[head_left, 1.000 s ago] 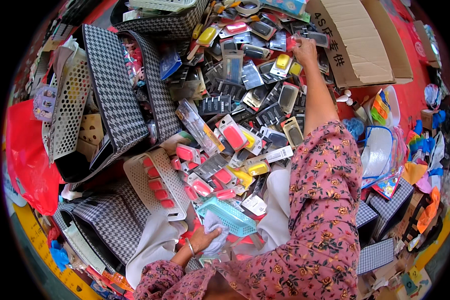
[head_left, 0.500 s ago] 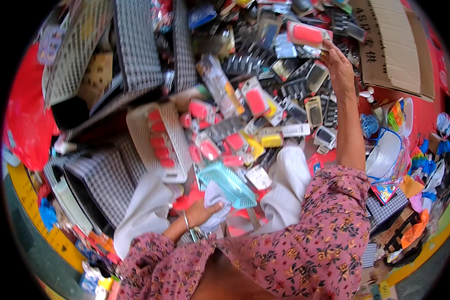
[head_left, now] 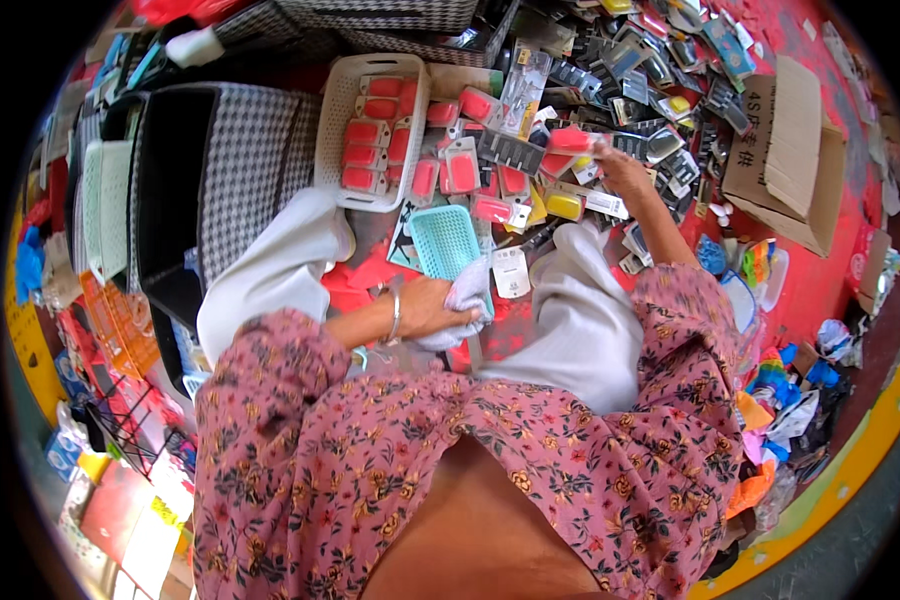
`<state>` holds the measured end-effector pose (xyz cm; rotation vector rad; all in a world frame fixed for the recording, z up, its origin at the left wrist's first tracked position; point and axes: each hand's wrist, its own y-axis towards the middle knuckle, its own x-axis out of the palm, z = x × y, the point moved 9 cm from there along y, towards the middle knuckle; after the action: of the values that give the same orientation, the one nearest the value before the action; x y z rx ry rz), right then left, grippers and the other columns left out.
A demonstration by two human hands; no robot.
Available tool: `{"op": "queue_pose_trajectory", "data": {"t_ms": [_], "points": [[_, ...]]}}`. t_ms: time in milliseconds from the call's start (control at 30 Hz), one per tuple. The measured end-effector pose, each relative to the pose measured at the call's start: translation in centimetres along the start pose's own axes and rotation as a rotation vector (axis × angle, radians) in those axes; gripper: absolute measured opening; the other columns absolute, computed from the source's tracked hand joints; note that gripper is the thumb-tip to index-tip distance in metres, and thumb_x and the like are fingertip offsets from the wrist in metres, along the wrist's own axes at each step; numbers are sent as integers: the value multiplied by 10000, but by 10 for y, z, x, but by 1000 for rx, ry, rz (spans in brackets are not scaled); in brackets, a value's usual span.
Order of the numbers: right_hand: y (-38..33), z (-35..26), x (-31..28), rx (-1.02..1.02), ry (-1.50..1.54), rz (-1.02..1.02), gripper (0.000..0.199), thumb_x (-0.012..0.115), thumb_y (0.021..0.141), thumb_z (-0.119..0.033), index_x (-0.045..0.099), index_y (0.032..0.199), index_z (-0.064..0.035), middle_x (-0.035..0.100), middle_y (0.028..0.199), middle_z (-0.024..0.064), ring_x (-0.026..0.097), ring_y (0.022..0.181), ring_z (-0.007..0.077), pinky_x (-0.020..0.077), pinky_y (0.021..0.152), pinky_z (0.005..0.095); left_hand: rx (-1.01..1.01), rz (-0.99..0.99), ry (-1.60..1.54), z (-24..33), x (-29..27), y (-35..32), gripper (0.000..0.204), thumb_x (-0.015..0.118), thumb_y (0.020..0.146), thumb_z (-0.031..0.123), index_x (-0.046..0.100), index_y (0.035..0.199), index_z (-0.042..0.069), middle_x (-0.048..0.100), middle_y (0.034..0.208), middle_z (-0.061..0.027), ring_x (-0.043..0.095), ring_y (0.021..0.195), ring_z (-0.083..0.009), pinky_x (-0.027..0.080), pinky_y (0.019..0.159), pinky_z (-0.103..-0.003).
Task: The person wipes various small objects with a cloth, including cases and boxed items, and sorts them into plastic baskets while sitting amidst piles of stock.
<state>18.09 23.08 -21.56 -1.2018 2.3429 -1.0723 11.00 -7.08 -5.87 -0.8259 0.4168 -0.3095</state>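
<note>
My left hand [head_left: 428, 308] is closed round a crumpled pale lilac cloth [head_left: 467, 300], beside a small turquoise plastic basket [head_left: 446, 240] between my knees. Out to the right, my slightly blurred right hand [head_left: 625, 176] grips the edge of a red blister-packed item [head_left: 570, 140] over the heap. A white plastic basket [head_left: 326, 135] at centre left holds several similar red packs [head_left: 362, 157]. More red packs [head_left: 462, 170] lie loose between that basket and my right hand, with a yellow pack [head_left: 563, 206] nearby. A white card pack [head_left: 511, 273] lies by my right knee.
Mixed black and coloured packs [head_left: 660, 60] spread over the far red ground. An open cardboard box [head_left: 785, 150] stands at right. Black-and-white patterned bins [head_left: 250, 150] rise at left, near an orange basket [head_left: 120, 325]. Plastic bags and coloured bits [head_left: 790, 390] lie at right.
The whole view has shifted. My right hand has drawn the red pack nearer, toward the loose red packs. The cloth is still in my left hand.
</note>
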Motion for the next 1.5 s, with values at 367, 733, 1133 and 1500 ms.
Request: {"op": "queue_pose_trajectory", "data": {"t_ms": [367, 733, 1133, 1500], "points": [[-145, -169, 69, -713, -509, 299, 232, 608, 753, -211, 648, 862, -10, 629, 693, 27, 535, 620, 49, 425, 587, 214, 323, 339, -228, -28, -58, 19, 376, 538, 748, 289, 544, 1057, 75, 588, 963, -146, 549, 898, -249, 406, 801, -332], [-154, -119, 130, -664, -180, 237, 157, 517, 759, -28, 570, 907, -16, 591, 721, 44, 544, 595, 92, 439, 493, 216, 301, 512, -823, -50, -50, -49, 360, 563, 725, 66, 518, 1078, 18, 605, 942, -68, 567, 858, -153, 453, 760, -279], [-133, -75, 120, -575, 93, 100, 218, 512, 713, 4, 591, 916, 18, 592, 736, 55, 564, 587, 117, 468, 504, 235, 261, 364, -1040, 10, -73, -71, 278, 460, 818, 90, 505, 1087, 34, 576, 1000, -82, 582, 879, -191, 469, 790, -304], [-121, -140, 161, -826, -211, 136, 97, 563, 742, -60, 597, 794, 14, 584, 658, 36, 529, 566, 93, 431, 500, 232, 425, 554, -523, 31, -128, -7, 390, 707, 604, 142, 556, 929, -12, 588, 867, -60, 548, 779, -139, 453, 727, -279]]}}
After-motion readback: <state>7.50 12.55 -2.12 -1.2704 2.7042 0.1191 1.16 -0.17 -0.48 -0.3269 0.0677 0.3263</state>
